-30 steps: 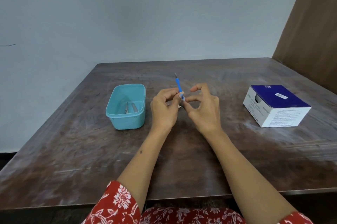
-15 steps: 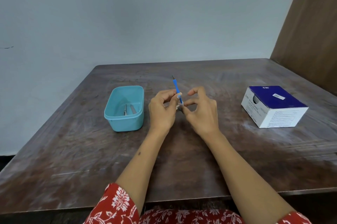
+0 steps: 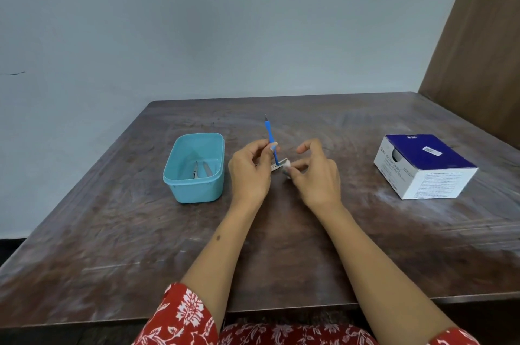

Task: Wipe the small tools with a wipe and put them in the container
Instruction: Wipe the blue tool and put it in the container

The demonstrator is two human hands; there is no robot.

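Note:
My left hand [image 3: 249, 173] pinches a thin blue-handled tool [image 3: 270, 135] that stands nearly upright, its metal tip pointing up and away. Just to its right, my right hand [image 3: 315, 176] pinches a small white wipe [image 3: 287, 164] at the tool's lower end, with the other fingers spread. A small silvery wrapper [image 3: 278, 167] lies on the table between the hands. A teal plastic container [image 3: 197, 167] stands left of my left hand, with two metal tools [image 3: 201, 169] lying inside.
A blue and white box of swabs [image 3: 425, 166] sits at the right of the brown wooden table [image 3: 140, 246]. A grey wall runs behind the table and a brown panel stands at the far right.
My right hand has slid down to the tool's lower end and shifted slightly right, so the white wipe now shows. The blue tool stays nearly upright in my left hand.

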